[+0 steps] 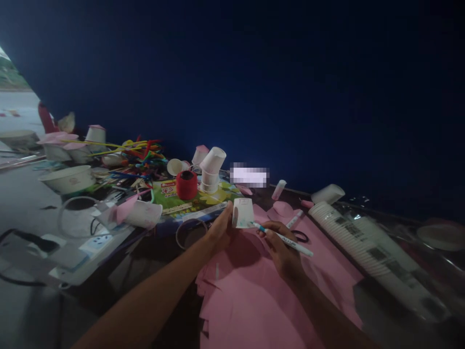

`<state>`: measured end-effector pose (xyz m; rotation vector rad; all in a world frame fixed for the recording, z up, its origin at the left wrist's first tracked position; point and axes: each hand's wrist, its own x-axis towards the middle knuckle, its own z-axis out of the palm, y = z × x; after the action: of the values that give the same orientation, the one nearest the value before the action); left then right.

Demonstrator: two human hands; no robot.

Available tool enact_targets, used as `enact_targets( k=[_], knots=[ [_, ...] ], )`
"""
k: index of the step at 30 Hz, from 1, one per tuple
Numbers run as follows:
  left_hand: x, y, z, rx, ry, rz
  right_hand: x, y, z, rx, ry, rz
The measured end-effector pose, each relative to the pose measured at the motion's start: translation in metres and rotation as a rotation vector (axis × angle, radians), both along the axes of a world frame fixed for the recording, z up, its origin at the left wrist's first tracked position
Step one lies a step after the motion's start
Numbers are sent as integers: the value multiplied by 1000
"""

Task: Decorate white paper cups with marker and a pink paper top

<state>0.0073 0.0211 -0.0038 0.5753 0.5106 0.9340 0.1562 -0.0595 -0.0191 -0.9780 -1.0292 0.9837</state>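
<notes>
My left hand (222, 227) grips a white paper cup (244, 213) from its left side. Small drawn marks show on the cup: a pinkish box near the top, a dark patch at the left and faint teal strokes lower down. A white marker (290, 242) with a teal tip is pinched in my right hand (279, 247). Its tip meets, or nearly meets, the lower right of the cup. Beneath both hands lie pink paper sheets (250, 300). Close to the right hand are a second marker (294, 219) and a dark ring-shaped object (301, 236).
Sleeved stacks of paper cups (348, 242) lie at the right. Upside-down cups (210, 169) and a red roll (186, 185) rest on a green packet (165, 191). Colourful pipe cleaners (145, 150), a paper bowl (67, 179) and a power strip (94, 247) are at the left.
</notes>
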Motion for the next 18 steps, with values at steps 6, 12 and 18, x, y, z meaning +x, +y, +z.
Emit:
enact_targets(
  k=[6,12,18],
  knots=[
    [1,-1,3,-88,54,1,0,0,-1,-22,-2,-6],
    [1,-1,-1,-23,85,67,1,0,0,-21,7,-21],
    [1,2,-1,13,52,61,2,0,-2,-25,9,-32]
  ],
)
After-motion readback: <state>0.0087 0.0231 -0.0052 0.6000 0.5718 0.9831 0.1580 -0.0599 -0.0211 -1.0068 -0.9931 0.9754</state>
